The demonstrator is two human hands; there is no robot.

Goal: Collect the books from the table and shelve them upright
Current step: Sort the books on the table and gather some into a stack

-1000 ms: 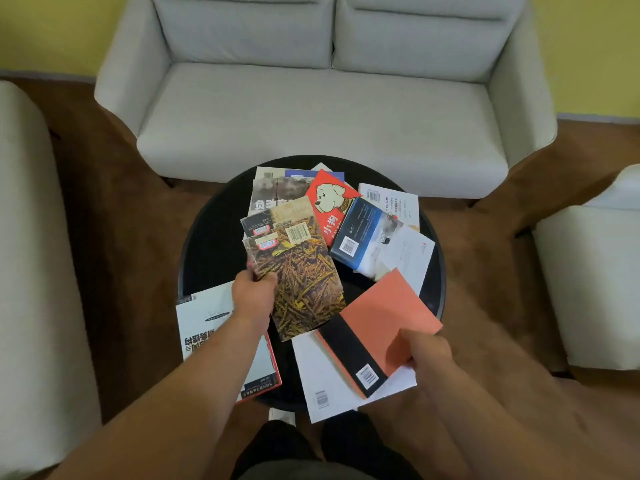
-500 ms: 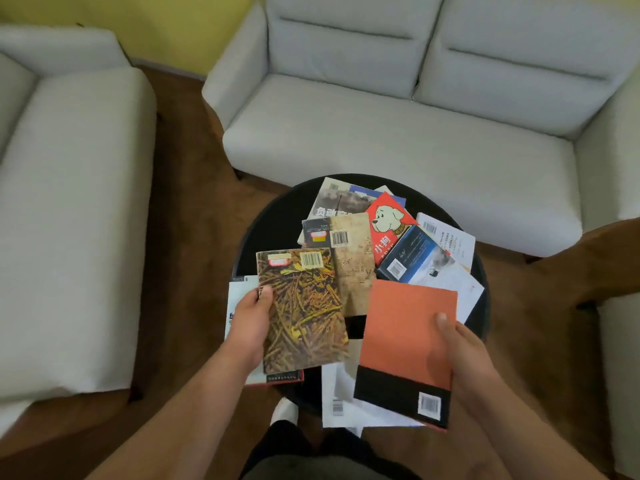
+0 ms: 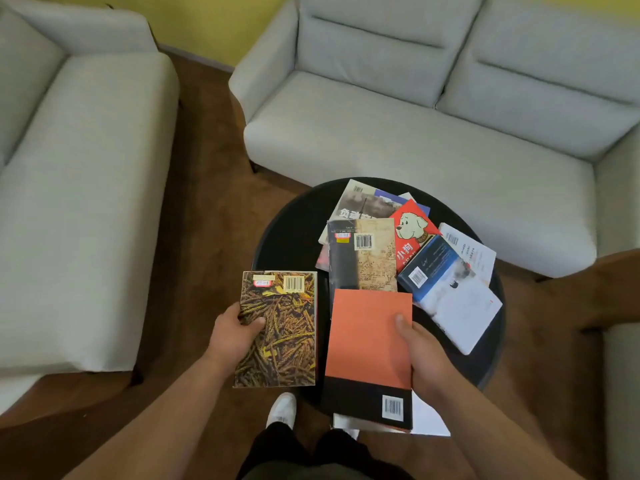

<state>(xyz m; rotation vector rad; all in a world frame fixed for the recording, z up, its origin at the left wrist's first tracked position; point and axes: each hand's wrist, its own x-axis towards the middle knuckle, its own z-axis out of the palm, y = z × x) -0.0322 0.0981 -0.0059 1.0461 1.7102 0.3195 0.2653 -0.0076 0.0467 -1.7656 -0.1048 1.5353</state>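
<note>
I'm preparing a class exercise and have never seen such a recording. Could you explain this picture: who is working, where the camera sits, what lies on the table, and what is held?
No machine here: a person works with two bare hands. The picture comes from a wide-angle camera worn on the head, looking forward and down. The left hand grips a book with a wheat-straw cover; the right hand holds an orange and black book. Overlapping on the round black table lie a red book with a cartoon dog, a blue and white book, a tan book and a few more. Grey sofas stand around it.
</note>
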